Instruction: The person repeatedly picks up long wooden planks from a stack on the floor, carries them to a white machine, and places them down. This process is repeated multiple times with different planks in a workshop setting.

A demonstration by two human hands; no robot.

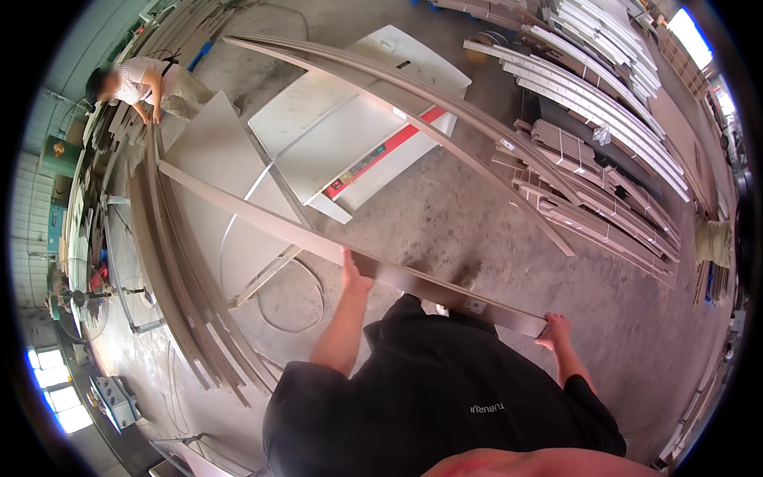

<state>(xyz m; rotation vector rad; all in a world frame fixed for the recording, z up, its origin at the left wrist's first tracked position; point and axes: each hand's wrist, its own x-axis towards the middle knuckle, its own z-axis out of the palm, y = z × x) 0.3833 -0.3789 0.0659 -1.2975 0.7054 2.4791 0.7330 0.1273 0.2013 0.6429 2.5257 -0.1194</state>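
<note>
A long brown-grey plank [270, 222] stretches across in front of my body, from the far left to my right side. My left hand [356, 277] grips its edge partway along, with the thumb up over the top. At the near right end, my right hand [555, 330] is wrapped round the plank's tip. The plank's far end rests close to a stack of long brown strips [171, 262]. Beyond the plank, two long brown strips [445, 143] lie slantwise over white packed panels [318, 119] bearing a red band.
At the far left a person [147, 83] in a striped shirt bends over the strips. Bundled brown profiles [588, 183] and white profiles [612, 119] are piled at the right. A loose strap [322, 294] loops on the floor beside my left arm. A fan [78, 300] stands at the left.
</note>
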